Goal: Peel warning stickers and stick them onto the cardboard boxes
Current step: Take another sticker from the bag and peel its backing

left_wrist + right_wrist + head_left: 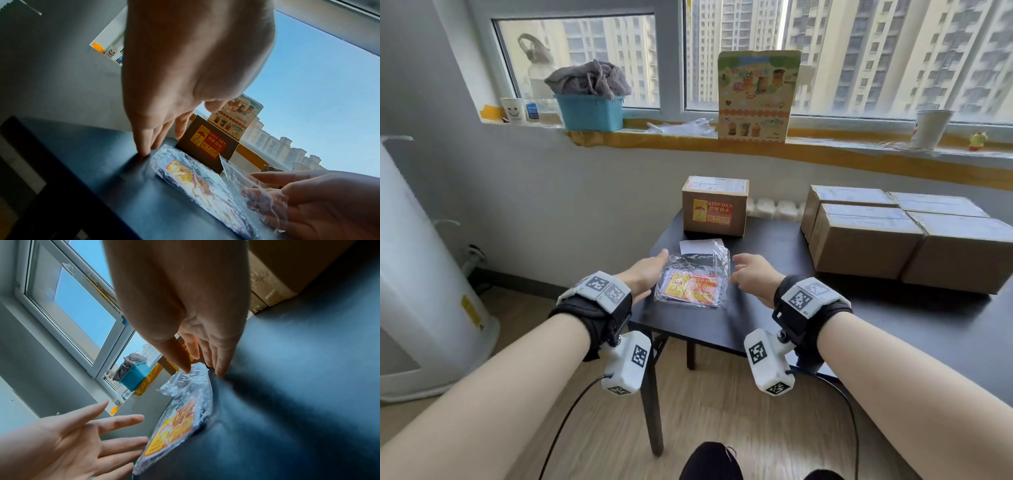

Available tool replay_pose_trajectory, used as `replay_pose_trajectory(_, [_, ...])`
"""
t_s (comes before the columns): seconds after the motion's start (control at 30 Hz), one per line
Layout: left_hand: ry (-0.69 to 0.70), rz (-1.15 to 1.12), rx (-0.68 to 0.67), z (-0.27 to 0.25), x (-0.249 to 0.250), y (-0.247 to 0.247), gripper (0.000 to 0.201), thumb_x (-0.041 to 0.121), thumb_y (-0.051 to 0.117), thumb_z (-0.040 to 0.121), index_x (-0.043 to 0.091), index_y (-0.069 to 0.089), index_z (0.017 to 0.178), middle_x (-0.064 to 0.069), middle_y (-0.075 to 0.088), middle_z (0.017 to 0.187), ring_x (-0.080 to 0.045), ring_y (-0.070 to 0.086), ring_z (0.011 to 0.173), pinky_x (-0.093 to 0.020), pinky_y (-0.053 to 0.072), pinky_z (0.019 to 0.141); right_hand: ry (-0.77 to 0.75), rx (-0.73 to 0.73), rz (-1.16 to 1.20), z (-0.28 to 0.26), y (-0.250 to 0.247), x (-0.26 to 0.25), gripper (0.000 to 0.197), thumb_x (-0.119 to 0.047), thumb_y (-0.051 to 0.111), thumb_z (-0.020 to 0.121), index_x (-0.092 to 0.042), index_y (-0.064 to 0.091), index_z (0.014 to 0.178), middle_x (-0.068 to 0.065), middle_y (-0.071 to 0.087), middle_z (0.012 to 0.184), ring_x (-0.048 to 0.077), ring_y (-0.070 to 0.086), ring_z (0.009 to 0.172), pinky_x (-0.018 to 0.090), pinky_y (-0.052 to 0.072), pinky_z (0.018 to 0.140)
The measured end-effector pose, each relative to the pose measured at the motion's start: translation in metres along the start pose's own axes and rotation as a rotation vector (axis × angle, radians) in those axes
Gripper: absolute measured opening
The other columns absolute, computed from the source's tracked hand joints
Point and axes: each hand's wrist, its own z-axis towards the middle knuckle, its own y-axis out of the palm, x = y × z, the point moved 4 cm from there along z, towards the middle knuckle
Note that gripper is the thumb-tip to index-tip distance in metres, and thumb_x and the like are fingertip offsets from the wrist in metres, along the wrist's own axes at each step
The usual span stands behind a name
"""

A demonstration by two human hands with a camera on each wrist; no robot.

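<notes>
A black table [774, 260] stands under a window, its right end cut off by the frame edge; on the right a block of four plain cardboard boxes [900, 236] sits packed together, only partly seen in the right wrist view; a single smaller cardboard box [715, 207] stands at the table's far edge, its front face bearing a red and yellow "KEEP DRY" sticker [713, 213], half hidden behind fingers in the right wrist view. Near the front edge lies a clear plastic bag [693, 282] holding a stack of warning stickers [693, 287]; glare and creases in the plastic blur their print, and their number cannot be told. A white paper slip [697, 246] lies just behind the bag, partly covered by it. The left hand [649, 274] reaches in from the bag's left side, fingers straight and spread, one fingertip touching the table just beside the bag. The right hand [751, 275] is at the bag's right edge, fingers extended and relaxed; whether they touch the plastic cannot be told. On the windowsill a blue basket [593, 111] holds crumpled grey cloth [589, 79].
</notes>
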Motion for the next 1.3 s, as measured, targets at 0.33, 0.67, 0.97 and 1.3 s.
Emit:
replay_pose_trajectory(0.33, [0.115,0.042,0.081,0.014,-0.005,0.003,0.050,0.007,0.046,0.096,0.006,0.032,0.144,-0.013,0.040,0.146,-0.024,0.040,0.133,-0.033,0.033,0.106,0.015,-0.021,0.093,-0.002,0.009,0.002,0.056,0.009,0.048,0.087,0.000,0.038,0.141,0.018,0.053,0.120,0.024,0.053,0.091,0.030,0.045,0.081])
replay_pose_trajectory(0.67, [0.123,-0.215,0.145,-0.005,0.002,0.009,0.068,-0.016,0.058,0.082,-0.004,0.028,0.143,-0.021,0.050,0.126,-0.034,0.053,0.119,-0.034,0.047,0.090,-0.012,0.040,0.276,-0.029,-0.014,0.005,0.050,0.011,0.041,0.090,-0.003,0.042,0.138,0.015,0.053,0.130,0.018,0.054,0.088,0.033,0.053,0.078])
replay_pose_trajectory(0.97, [0.165,-0.235,0.004,-0.030,0.013,0.037,0.044,-0.005,0.061,0.085,0.016,0.048,0.122,-0.018,0.067,0.109,-0.026,0.067,0.083,-0.031,0.059,0.061,-0.023,0.081,0.332,-0.064,-0.047,0.007,0.045,0.007,0.045,0.090,-0.003,0.045,0.135,0.016,0.062,0.122,0.036,0.057,0.117,0.053,0.043,0.101])
replay_pose_trajectory(1.3, [0.244,-0.207,0.074,-0.042,0.016,0.059,0.040,-0.011,0.057,0.084,0.019,0.051,0.109,-0.024,0.062,0.114,-0.029,0.066,0.087,-0.028,0.059,0.056,-0.083,0.147,0.287,-0.087,-0.081,0.015,0.048,0.006,0.046,0.090,-0.004,0.044,0.137,0.014,0.051,0.135,0.022,0.048,0.126,0.039,0.041,0.107])
